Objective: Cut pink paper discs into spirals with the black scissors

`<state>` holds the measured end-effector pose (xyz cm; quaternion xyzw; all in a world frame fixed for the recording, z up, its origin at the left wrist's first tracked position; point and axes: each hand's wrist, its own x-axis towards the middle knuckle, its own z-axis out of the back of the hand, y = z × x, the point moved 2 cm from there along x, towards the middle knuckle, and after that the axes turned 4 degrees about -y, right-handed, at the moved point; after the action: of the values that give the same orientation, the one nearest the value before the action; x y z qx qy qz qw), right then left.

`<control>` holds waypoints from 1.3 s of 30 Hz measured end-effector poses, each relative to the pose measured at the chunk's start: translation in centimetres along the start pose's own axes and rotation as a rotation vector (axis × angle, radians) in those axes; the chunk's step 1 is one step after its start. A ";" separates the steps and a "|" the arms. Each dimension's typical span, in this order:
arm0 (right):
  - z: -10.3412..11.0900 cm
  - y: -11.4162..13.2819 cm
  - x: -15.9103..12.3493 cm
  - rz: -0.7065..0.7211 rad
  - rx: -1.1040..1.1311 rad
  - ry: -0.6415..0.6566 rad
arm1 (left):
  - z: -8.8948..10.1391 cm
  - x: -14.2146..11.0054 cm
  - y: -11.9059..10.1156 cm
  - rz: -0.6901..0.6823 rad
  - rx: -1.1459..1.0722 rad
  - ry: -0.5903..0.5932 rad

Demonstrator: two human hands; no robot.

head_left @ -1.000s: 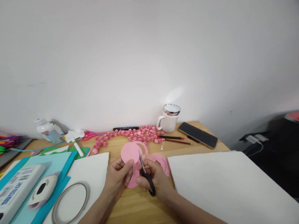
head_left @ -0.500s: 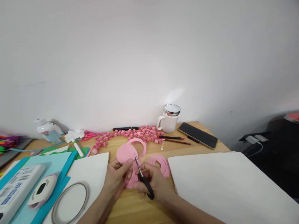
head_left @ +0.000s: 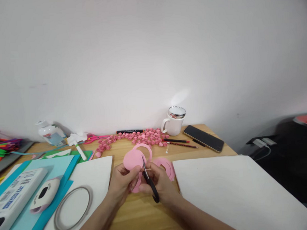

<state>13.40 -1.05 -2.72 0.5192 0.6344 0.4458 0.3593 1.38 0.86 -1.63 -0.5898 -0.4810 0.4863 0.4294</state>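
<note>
My left hand [head_left: 122, 184] pinches a pink paper disc [head_left: 132, 159] and holds it up over the wooden table [head_left: 138, 218]. A cut pink strip curls round the disc's far edge. My right hand [head_left: 161, 183] grips black-handled scissors [head_left: 149, 182], whose blades point up into the disc's right edge. More pink paper pieces [head_left: 166, 166] lie on the table just beyond my right hand.
Several small pink paper rolls [head_left: 139, 137] lie scattered at the back with a black marker [head_left: 130, 131], a white mug [head_left: 174, 121], pencils [head_left: 179, 143] and a phone [head_left: 203, 138]. White sheets [head_left: 237, 189] flank my hands. A tape ring [head_left: 72, 208], blue paper [head_left: 50, 168] and a white device [head_left: 43, 195] sit at the left.
The disc has turned and shifted slightly right in my left hand, and the scissors have followed along its edge. The cut strip curls further round.
</note>
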 end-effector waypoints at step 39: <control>0.2 -1.3 -0.1 -0.068 -0.100 -0.016 | 0.0 0.3 -0.3 0.054 -0.087 -0.015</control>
<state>13.19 -1.18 -4.00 0.4824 0.6259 0.4601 0.4049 1.36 1.19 -1.42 -0.6171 -0.4888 0.4807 0.3863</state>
